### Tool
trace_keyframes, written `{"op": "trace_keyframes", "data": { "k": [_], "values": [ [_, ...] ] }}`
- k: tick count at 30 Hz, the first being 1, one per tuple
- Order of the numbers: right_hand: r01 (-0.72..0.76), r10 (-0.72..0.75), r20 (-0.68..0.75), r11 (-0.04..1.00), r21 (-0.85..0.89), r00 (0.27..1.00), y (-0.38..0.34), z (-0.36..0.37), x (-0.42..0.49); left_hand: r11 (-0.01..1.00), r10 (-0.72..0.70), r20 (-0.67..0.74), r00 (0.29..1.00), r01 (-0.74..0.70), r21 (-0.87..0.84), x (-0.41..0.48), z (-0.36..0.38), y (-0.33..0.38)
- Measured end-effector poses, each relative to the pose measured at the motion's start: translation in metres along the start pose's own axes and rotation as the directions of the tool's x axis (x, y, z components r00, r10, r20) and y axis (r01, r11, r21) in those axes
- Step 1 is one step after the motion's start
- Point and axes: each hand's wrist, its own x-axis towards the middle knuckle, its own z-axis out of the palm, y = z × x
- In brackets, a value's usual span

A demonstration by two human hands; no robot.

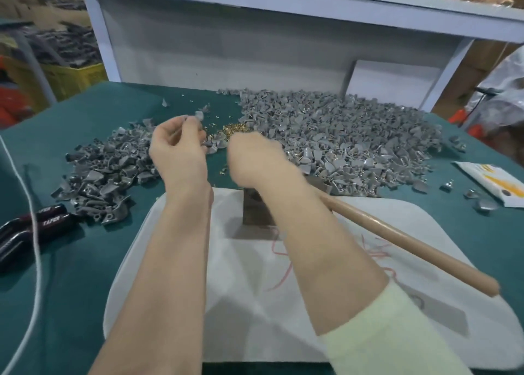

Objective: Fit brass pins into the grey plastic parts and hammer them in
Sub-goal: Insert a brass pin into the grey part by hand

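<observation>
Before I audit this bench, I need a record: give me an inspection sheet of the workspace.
Surface: green table with a white pad at the near edge.
Job's things: left heap and right heap of grey parts, brass pins between them; block on the pad; hammer lying across the pad.
Clutter: black-red tool handles, packet, red thread.
Hands: left hand pinches a part; right hand is over the pins, too blurred to tell its grip.
Cables: white cord on the left.
Surroundings: white shelf behind; yellow crate far left.
</observation>
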Motion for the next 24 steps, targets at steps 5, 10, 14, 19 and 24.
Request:
{"op": "trace_keyframes", "data": {
  "k": [5,10,14,19,24],
  "values": [
    [-0.036,0.093,0.192,0.959,-0.280,0.977,-0.023,0.018,0.013,1.000,-0.006,0.000,1.000,0.006,0.002,-0.002,0.004,0.000],
    [0.044,0.026,0.212,0.948,-0.316,0.977,-0.022,0.022,0.010,0.999,0.006,0.038,0.999,-0.007,0.035,-0.006,0.007,-0.001],
    [0.005,0.050,0.212,0.967,-0.253,0.976,-0.020,0.025,0.014,0.999,0.014,0.047,0.999,-0.016,0.035,-0.008,0.008,-0.001],
    [-0.014,0.047,0.226,0.989,-0.146,0.973,-0.015,0.028,0.018,1.000,0.019,0.044,0.999,-0.020,0.022,-0.009,0.010,0.001],
    [-0.095,0.095,-0.004,0.995,0.005,0.995,-0.008,0.013,0.020,0.999,0.031,0.058,0.998,-0.032,0.024,-0.011,0.009,0.002]
  ]
}}
